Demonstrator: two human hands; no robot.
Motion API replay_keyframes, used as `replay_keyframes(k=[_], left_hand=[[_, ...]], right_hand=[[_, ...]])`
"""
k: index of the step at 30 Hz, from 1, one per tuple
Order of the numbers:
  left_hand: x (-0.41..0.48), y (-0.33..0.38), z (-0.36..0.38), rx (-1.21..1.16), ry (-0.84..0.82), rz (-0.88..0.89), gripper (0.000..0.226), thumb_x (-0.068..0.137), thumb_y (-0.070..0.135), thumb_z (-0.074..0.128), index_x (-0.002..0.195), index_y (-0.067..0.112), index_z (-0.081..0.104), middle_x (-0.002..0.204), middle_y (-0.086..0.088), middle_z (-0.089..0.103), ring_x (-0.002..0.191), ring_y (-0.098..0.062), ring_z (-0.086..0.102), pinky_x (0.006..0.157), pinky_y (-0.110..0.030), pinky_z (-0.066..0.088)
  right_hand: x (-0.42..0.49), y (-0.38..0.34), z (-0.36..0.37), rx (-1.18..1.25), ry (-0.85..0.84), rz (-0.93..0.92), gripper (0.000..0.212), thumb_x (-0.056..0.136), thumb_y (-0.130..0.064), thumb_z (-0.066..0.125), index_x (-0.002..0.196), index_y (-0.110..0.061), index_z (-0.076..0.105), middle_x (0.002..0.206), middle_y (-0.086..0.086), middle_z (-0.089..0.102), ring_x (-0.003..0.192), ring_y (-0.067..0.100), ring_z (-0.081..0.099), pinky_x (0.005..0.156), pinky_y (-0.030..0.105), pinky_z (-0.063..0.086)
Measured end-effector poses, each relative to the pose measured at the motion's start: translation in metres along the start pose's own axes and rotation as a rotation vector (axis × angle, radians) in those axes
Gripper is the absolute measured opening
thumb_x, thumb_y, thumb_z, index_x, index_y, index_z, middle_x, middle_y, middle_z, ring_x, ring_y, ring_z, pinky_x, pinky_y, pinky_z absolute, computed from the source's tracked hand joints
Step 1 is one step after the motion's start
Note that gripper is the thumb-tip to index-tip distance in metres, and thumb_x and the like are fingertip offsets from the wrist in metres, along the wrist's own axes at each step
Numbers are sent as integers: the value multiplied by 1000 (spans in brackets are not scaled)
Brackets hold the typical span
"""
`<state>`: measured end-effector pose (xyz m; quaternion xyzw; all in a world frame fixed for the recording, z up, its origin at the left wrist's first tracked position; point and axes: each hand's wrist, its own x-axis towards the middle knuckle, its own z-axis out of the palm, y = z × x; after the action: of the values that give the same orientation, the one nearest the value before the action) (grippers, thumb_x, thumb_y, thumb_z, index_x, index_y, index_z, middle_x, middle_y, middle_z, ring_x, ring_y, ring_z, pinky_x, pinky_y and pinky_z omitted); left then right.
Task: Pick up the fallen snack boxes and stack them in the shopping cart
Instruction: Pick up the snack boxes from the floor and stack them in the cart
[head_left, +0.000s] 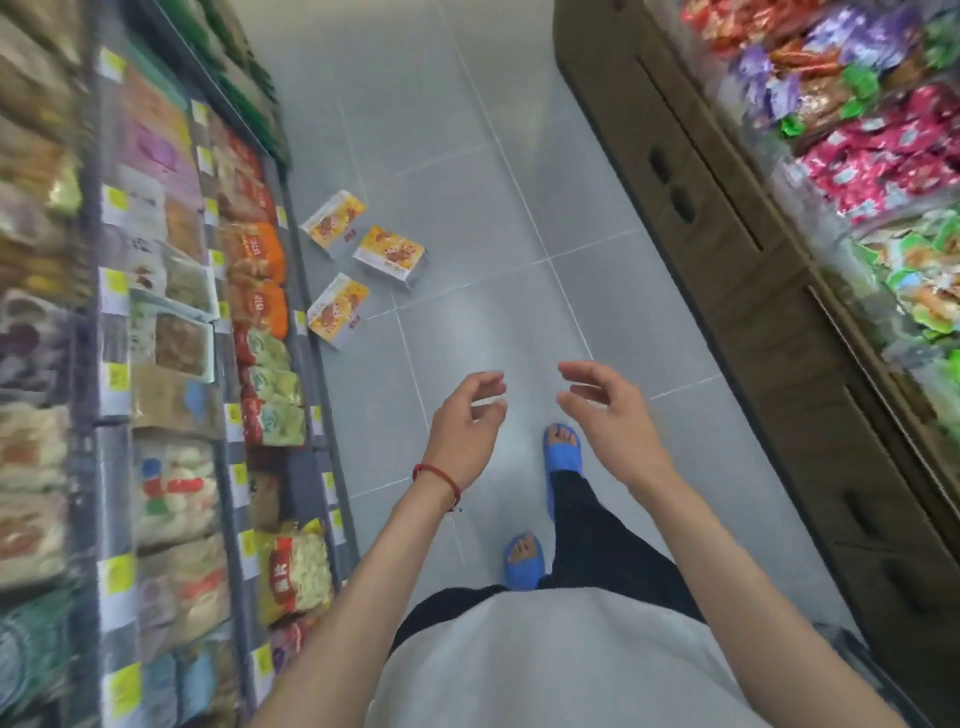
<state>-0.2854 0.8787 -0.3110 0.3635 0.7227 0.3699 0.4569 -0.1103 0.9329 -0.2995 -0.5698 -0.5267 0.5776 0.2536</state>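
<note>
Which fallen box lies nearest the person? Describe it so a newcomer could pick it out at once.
Three yellow boxes lie on the floor at the foot of the left shelf. The near box is the lowest in view, beside the shelf's base. The middle box and far box lie together farther up the aisle.

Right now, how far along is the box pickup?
Done: nothing. The far box, middle box and near box all lie on the floor. In hand: nothing; left hand and right hand are empty. Left: all three boxes; no cart clearly visible.
</note>
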Motion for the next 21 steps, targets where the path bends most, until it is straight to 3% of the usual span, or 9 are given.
replay_keyframes(k=[4, 9, 12, 17, 21], left_hand=[[55, 11, -32, -36, 115, -60, 31, 97, 7, 57, 123, 23, 61, 120, 3, 68, 98, 1, 62, 79, -5, 46], [120, 30, -62, -90, 254, -148, 29, 99, 10, 56, 124, 24, 60, 123, 5, 67, 105, -5, 62, 77, -3, 45], [155, 41, -74, -134, 307, -165, 30, 100, 11, 56, 127, 23, 60, 123, 5, 66, 115, -10, 61, 86, -12, 46], [215, 52, -99, -224, 385, -215, 31, 99, 10, 56, 128, 21, 60, 124, 4, 66, 114, -11, 61, 98, -28, 49], [275, 49, -136, -280, 417, -263, 31, 99, 8, 56, 127, 20, 59, 123, 3, 66, 101, -4, 63, 76, -11, 51]], right_hand=[[75, -25, 23, -36, -129, -16, 29, 98, -15, 64, 123, -28, 67, 126, -16, 66, 115, 7, 63, 86, 16, 46], [165, -69, 41, -95, -261, -26, 27, 97, -14, 65, 120, -29, 67, 124, -14, 67, 110, 5, 65, 75, 7, 47], [213, -95, 49, -150, -333, -49, 27, 98, -15, 65, 122, -27, 68, 124, -13, 67, 106, -2, 64, 73, 6, 47], [288, -134, 76, -178, -383, -33, 27, 97, -11, 64, 117, -28, 68, 122, -11, 68, 98, -4, 65, 68, 5, 47], [353, -160, 114, -224, -422, 2, 27, 97, -12, 64, 120, -26, 68, 122, -13, 68, 94, -10, 64, 70, 6, 47]])
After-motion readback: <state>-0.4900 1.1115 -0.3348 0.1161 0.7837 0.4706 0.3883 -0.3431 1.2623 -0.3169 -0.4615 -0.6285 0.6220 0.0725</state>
